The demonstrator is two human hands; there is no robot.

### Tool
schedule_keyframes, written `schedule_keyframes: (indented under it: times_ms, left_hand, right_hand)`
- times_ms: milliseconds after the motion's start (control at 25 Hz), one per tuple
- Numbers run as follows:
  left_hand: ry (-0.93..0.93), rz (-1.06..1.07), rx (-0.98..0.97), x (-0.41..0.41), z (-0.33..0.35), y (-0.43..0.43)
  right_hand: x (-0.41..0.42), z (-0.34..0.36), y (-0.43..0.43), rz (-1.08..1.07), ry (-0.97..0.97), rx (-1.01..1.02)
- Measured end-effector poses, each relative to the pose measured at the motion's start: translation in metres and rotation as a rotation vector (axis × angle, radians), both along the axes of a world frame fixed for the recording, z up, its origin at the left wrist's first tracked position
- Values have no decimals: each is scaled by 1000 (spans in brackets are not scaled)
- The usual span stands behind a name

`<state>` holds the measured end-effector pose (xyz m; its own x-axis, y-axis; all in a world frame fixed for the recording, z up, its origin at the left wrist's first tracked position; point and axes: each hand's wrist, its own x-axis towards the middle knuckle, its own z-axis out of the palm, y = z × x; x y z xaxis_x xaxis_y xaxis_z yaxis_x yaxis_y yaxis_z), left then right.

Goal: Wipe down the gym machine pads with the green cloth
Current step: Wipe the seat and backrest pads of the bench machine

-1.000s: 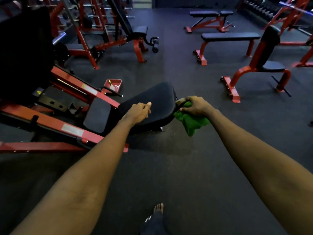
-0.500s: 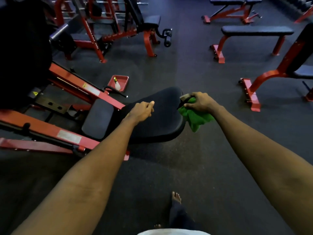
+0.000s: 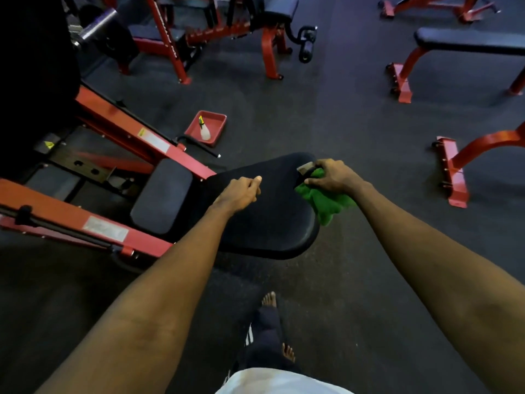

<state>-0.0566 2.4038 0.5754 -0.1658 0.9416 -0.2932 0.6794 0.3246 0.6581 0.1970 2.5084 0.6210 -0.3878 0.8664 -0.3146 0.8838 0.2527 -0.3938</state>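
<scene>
Green cloth (image 3: 326, 199) is bunched and gripped by the right hand (image 3: 331, 177), at the far right edge of the back pad (image 3: 272, 223). Mid-pad rests the left hand (image 3: 238, 193), fingers curled, holding nothing. Bare pad stretches leftward from the cloth, between the 2 hands.

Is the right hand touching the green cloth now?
Touching. The head view shows the right hand gripping the green cloth, which hangs below it at the edge of the black pad.

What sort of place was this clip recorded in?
Most likely a gym: a flat bench on red legs, a red-framed machine with a black pad, and dark rubber-like flooring.
</scene>
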Motion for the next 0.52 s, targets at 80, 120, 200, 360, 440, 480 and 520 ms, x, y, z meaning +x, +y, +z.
schedule_keyframes:
  times_ms: [80,120,200,360,440,480,520]
  left_hand:
    - [-35,36,15,-10,-6,28]
    - [-49,56,24,-15,-7,42]
    - [-79,92,34,-23,-10,63]
    - [-66,163,0,-53,-18,93]
    - [-64,233,5,-72,-25,101]
    - [-62,273,1,-79,-28,103]
    - [-57,305,-7,-85,-30,103]
  right_hand:
    - [-16,-6,35,41,-20,-5]
    - [-26,-7,53,72,-37,-3]
    - [-44,-3,83,134,-57,4]
    - [-91,1,132,245,-52,31]
    - [-114,-3,151,321,-47,20]
    - [-126,-5,159,352,-47,11]
    - [-136,-8,166,379,-47,1]
